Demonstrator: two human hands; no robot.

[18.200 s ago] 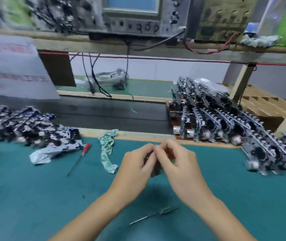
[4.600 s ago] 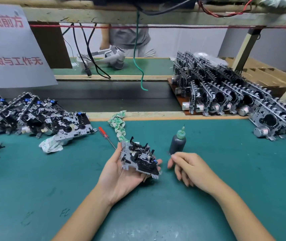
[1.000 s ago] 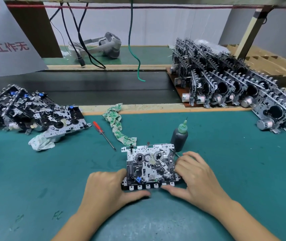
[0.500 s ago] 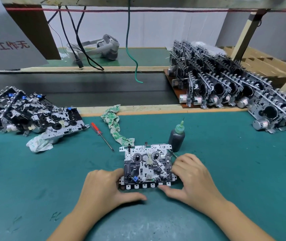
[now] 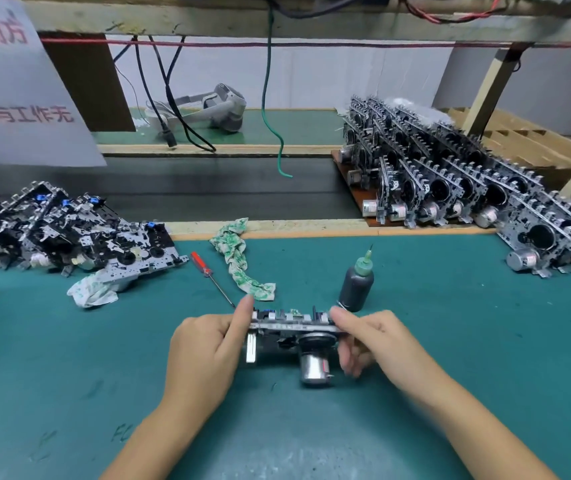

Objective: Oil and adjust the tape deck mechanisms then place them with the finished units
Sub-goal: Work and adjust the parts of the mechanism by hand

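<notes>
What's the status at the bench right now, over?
Left hand and right hand grip the mechanism by its ends, tilted on edge, motor toward camera. Oil bottle upright just behind. Nothing blocking.

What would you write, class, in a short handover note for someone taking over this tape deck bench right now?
Left hand and right hand each grip one end of a tape deck mechanism, held edge-on just above the green mat, motor side toward the camera.
The oil bottle stands upright just behind it; the red-handled screwdriver lies on the mat to its left.
Unprocessed mechanisms are piled at left; the finished units stand in rows at right.
Whether this unit is already oiled cannot be told.
Left: finish any adjustment, place it with the finished units, then work through the pile.
</notes>
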